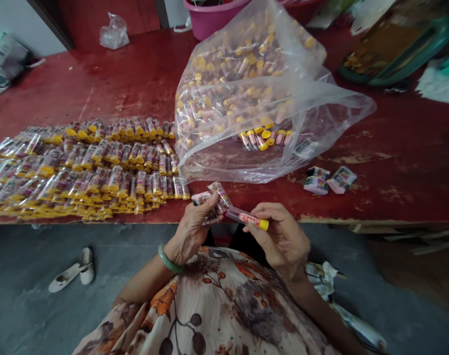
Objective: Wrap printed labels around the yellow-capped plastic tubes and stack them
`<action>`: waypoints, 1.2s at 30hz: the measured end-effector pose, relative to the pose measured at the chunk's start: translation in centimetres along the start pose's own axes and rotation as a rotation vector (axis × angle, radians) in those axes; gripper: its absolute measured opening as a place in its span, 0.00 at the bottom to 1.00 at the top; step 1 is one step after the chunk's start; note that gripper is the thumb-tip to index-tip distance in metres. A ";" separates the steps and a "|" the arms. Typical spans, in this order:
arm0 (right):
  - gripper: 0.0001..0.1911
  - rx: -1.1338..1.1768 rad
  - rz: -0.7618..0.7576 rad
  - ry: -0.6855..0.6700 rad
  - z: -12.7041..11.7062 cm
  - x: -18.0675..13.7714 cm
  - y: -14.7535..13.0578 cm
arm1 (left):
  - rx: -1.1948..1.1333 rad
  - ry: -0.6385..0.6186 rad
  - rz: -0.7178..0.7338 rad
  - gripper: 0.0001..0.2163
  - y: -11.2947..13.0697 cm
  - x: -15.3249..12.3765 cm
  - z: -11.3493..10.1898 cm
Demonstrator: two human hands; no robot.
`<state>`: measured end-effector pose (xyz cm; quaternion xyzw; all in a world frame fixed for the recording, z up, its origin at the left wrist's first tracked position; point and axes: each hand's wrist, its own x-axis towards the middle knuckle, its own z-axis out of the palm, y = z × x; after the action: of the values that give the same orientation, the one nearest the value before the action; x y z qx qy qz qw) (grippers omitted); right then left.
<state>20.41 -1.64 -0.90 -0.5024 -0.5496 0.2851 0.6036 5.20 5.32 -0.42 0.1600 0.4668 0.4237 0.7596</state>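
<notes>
My right hand (283, 236) pinches a small clear tube with a red label and a yellow cap (248, 218), held level just below the table's front edge. My left hand (194, 224), with a green bangle on the wrist, is closed on a printed plastic sleeve (219, 196) whose open end meets the tube's bare end. Both hands hover over my lap, close together.
The red table (394, 162) carries rows of wrapped yellow-capped tubes (84, 167) at the left and a big clear bag of loose tubes (254, 93) in the middle. Two small folded packets (328, 180) lie right of the bag. A pink tub (209, 17) stands behind. A white shoe (74, 271) lies on the floor.
</notes>
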 end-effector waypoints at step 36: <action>0.20 -0.342 -0.423 -0.158 2.6 -0.5 1.1 | -0.002 0.031 0.132 0.14 -0.5 -1.2 -0.7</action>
<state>18.06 -1.00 -2.40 -0.4474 -0.7276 0.0944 0.5115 4.62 3.97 -0.37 0.1830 0.4662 0.4759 0.7230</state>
